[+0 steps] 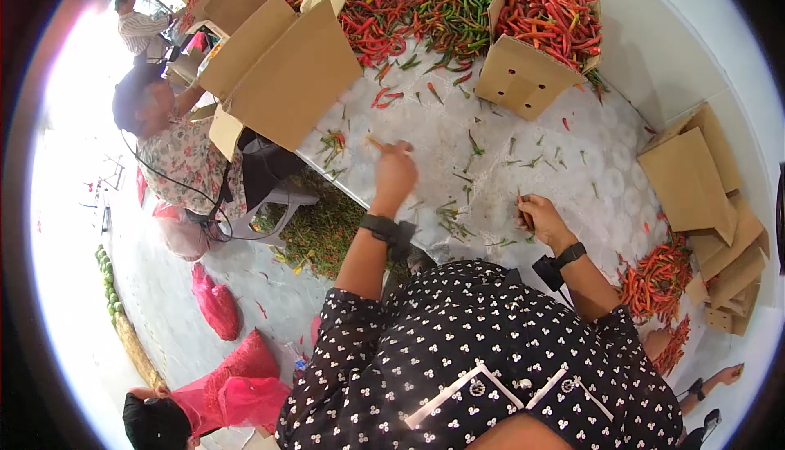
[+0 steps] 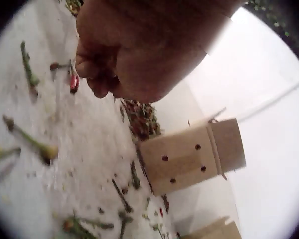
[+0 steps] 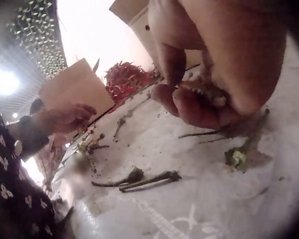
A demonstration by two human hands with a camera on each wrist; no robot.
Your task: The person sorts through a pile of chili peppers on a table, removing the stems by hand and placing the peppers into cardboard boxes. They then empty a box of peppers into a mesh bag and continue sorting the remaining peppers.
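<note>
Stems (image 3: 136,175) lie on surface (image 1: 625,172) near right grip (image 1: 546,219), fingers curled, contents unclear; left grip (image 1: 396,176) blurred, hold unclear.

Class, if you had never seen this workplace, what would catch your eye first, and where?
Probably the red chillies heaped in a cardboard box at the far side of the table, with a mostly green pile left of it. Next, the dark patterned shirt low in the head view, and beyond it the left hand and right hand among scattered stems.
</note>
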